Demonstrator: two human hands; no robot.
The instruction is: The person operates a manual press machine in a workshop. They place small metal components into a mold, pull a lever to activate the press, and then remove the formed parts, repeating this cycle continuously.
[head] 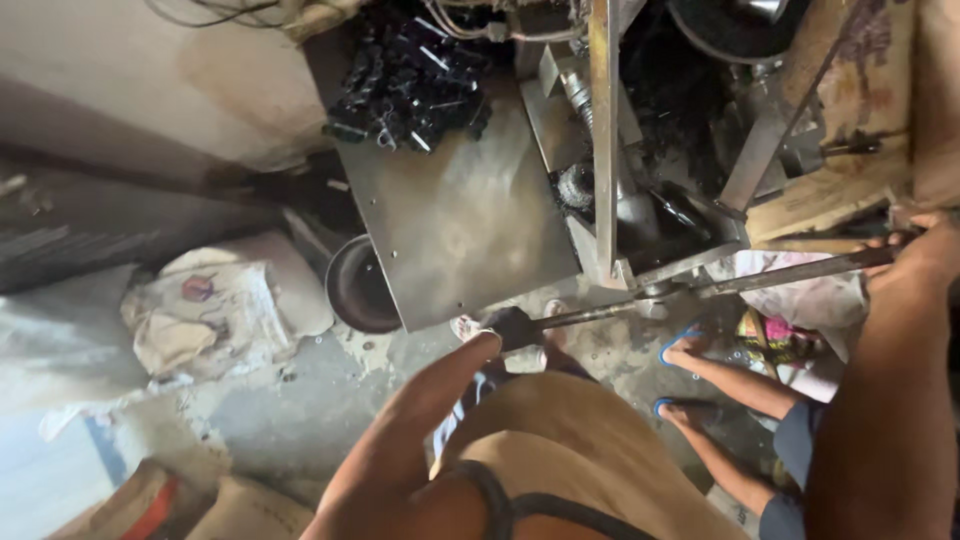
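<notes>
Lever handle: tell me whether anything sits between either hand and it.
Nothing visible does. The left hand already touches the black knob at the near end of the long metal lever, and the right hand grips the far end.

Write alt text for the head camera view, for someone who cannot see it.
Seen from above, a person's left hand grips the black knob of a long metal lever, while the right hand holds its far end, beside a steel machine table. Black parts are heaped on it; another person's sandalled feet rest on the floor.
</notes>
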